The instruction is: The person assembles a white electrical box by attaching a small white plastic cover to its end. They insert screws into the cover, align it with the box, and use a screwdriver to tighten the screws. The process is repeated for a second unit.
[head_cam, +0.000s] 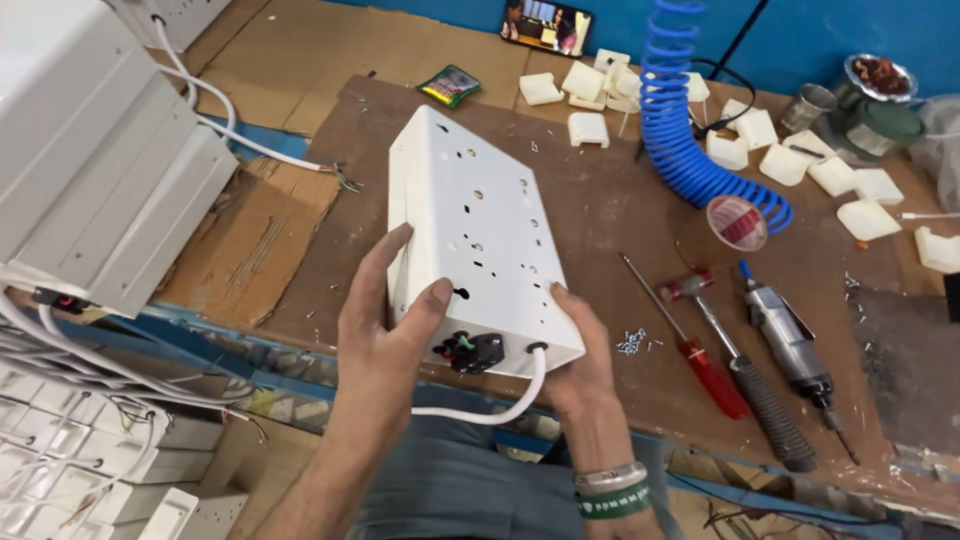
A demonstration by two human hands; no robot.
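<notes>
While both hands grip it, the white box [480, 235] is held tilted above the bench [600, 200] edge: left hand [385, 325] clamped on its near-left side, right hand [580, 350] on its near-right corner. A steel cup [806, 105] stands far right, contents unseen. The cord [495, 405] droops below the box, its end hidden.

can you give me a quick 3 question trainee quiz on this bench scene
1. True or false: both hands hold the white box.
2. Which tool lies nearest the box's right side? A) red screwdriver B) air driver C) hammer
3. What leaves the box's near end beside the black part?

Key: 1 true, left hand and right hand grip it. 2 A. 3 a white cable.
</notes>
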